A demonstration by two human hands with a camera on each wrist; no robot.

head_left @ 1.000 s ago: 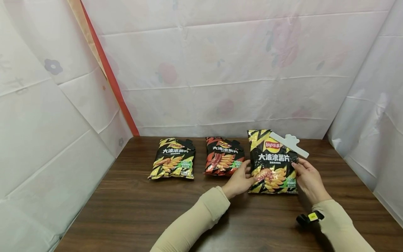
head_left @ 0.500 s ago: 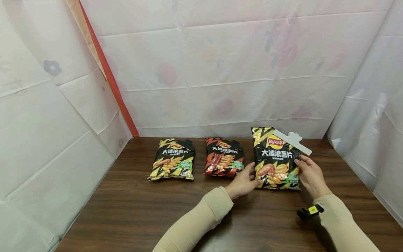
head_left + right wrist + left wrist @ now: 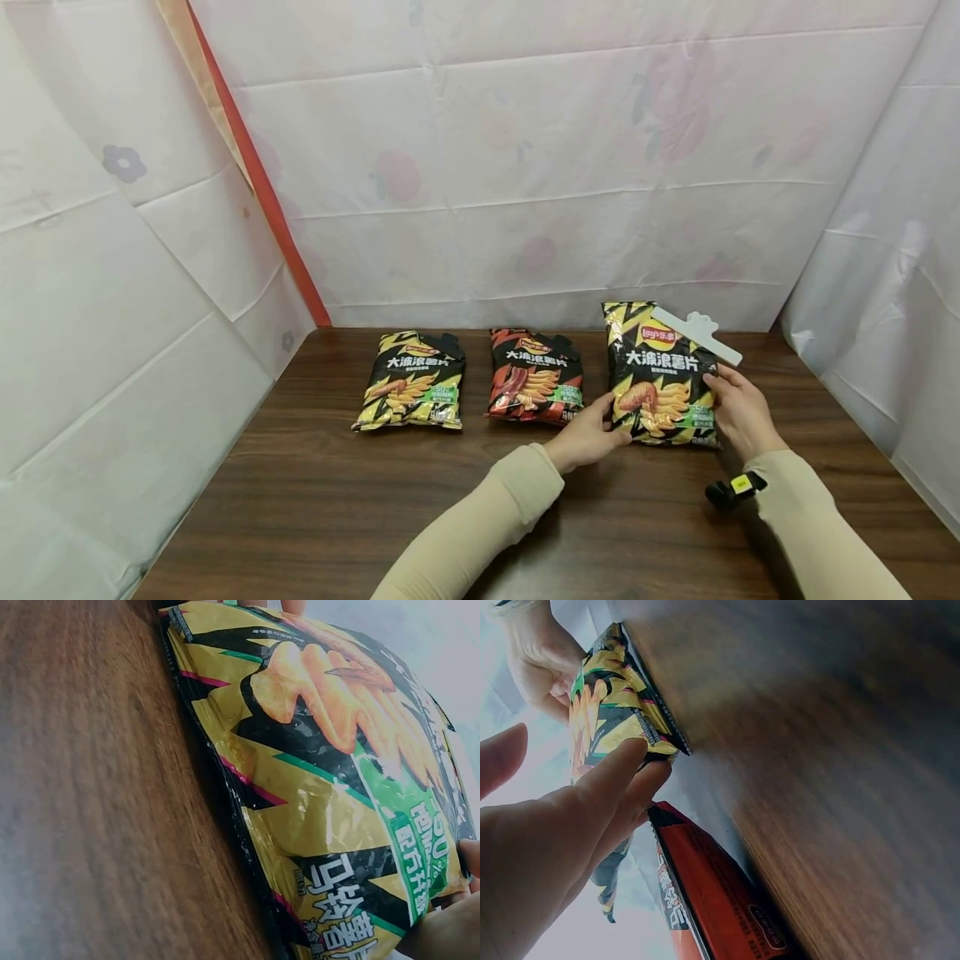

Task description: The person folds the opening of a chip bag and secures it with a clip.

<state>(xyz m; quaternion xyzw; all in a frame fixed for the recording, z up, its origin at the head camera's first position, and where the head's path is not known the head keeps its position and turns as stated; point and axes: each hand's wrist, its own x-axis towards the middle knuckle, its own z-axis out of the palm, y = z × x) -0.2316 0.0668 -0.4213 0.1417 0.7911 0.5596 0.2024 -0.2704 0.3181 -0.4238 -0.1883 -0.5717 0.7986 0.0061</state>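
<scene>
A yellow-and-black bag of potato chips (image 3: 663, 375) is at the right of the table, a white clip (image 3: 697, 333) across its upper right corner. My right hand (image 3: 742, 408) grips its right edge, thumb on the front and the other fingers mostly hidden behind. At the lower left corner my left hand (image 3: 588, 433) touches the bag; the left wrist view shows its fingers (image 3: 615, 776) fairly straight against that corner and the thumb apart. The bag's lower edge (image 3: 225, 780) is close to the wood; contact cannot be told.
To the left lie a red-and-black chip bag (image 3: 536, 375) and another yellow-and-black chip bag (image 3: 412, 379), each with a black clip at its upper right corner. White patterned sheets (image 3: 540, 167) hang behind and beside the brown wooden table (image 3: 337, 517).
The bag between my hands has shifted slightly right and toward the back. Both hands have moved along with it. The other two bags have stayed put.
</scene>
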